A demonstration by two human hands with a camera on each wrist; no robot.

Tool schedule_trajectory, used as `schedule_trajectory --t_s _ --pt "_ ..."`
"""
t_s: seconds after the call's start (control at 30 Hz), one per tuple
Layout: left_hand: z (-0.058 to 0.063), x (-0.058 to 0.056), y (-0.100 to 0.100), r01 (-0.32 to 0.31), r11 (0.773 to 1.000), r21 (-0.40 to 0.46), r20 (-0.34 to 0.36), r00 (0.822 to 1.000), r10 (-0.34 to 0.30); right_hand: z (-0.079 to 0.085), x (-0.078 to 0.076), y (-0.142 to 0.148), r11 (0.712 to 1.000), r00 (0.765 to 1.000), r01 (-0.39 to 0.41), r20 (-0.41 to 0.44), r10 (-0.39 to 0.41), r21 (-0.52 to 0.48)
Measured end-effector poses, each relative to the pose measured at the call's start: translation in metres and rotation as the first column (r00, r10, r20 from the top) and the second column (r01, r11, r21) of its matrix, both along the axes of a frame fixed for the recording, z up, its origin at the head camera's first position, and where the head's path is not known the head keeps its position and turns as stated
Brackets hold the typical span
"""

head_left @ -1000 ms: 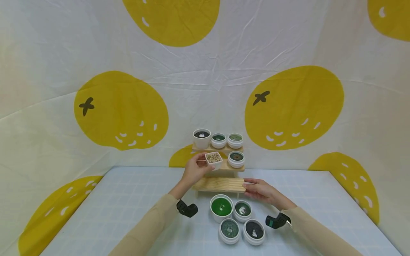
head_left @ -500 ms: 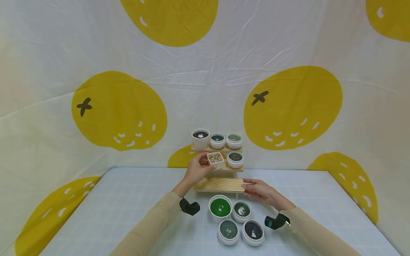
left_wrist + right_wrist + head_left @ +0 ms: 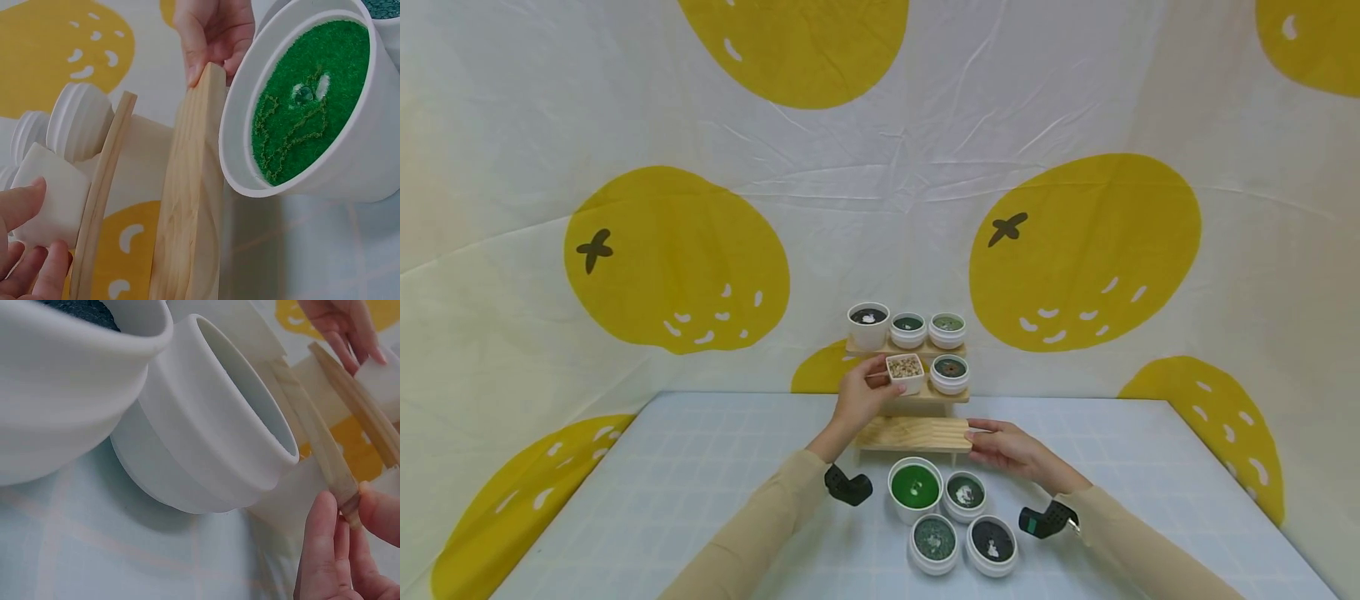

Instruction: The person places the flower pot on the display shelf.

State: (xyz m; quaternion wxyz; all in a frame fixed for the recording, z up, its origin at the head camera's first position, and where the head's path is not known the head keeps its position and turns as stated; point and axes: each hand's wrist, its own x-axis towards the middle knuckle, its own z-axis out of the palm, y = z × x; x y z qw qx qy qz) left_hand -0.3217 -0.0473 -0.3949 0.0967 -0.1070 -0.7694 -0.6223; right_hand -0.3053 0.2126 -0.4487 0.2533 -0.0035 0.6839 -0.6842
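Observation:
My left hand [image 3: 859, 398] holds a small square white pot [image 3: 907, 383] filled with pale gravel, thumb on the near side. The pot is at the middle step of a wooden tiered stand [image 3: 913, 434]; in the left wrist view the base of the square pot [image 3: 53, 190] meets the board. To its right on that step stands a round white pot [image 3: 951, 385] with a dark top. My right hand [image 3: 1011, 448] pinches the right end of the bottom board, thumb on top and fingers beneath, as the right wrist view shows at the board's end [image 3: 337, 478].
Three round white pots, one a taller cup [image 3: 869, 333], line the top step. In front of the stand are a large pot with a bright green top [image 3: 916, 487] and smaller pots, including a black-topped one [image 3: 992, 546]. A patterned cloth [image 3: 880, 208] hangs behind.
The left hand and square pot have shifted slightly right, closer to the round pot on the middle step. The right hand keeps its hold on the board. The view drifts slightly.

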Motion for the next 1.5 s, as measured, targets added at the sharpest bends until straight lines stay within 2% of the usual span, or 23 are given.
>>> schedule_trajectory --t_s 0.3,0.6,1.1,1.37,1.5 --pt "-0.002 0.002 0.002 -0.089 0.996 0.019 -0.032 0.995 0.090 -0.001 0.000 -0.001 1.000 1.000 0.014 0.002 -0.014 0.004" --pt "-0.001 0.004 0.007 -0.072 0.997 0.036 -0.052 0.996 0.074 -0.002 0.000 0.000 1.000 1.000 0.013 0.011 -0.013 -0.010" --pt "-0.004 0.003 0.011 -0.094 0.995 0.012 -0.059 0.994 0.095 -0.001 0.000 -0.001 1.000 1.000 0.016 0.014 -0.015 -0.014" --pt "-0.006 0.012 0.007 -0.048 0.998 0.051 -0.050 0.997 0.051 -0.001 0.001 0.000 1.000 1.000 0.004 0.012 -0.004 -0.017" --pt "-0.008 0.018 0.003 -0.045 0.998 0.050 -0.062 0.997 0.048 0.000 0.001 0.000 1.000 1.000 -0.003 0.009 0.003 -0.021"
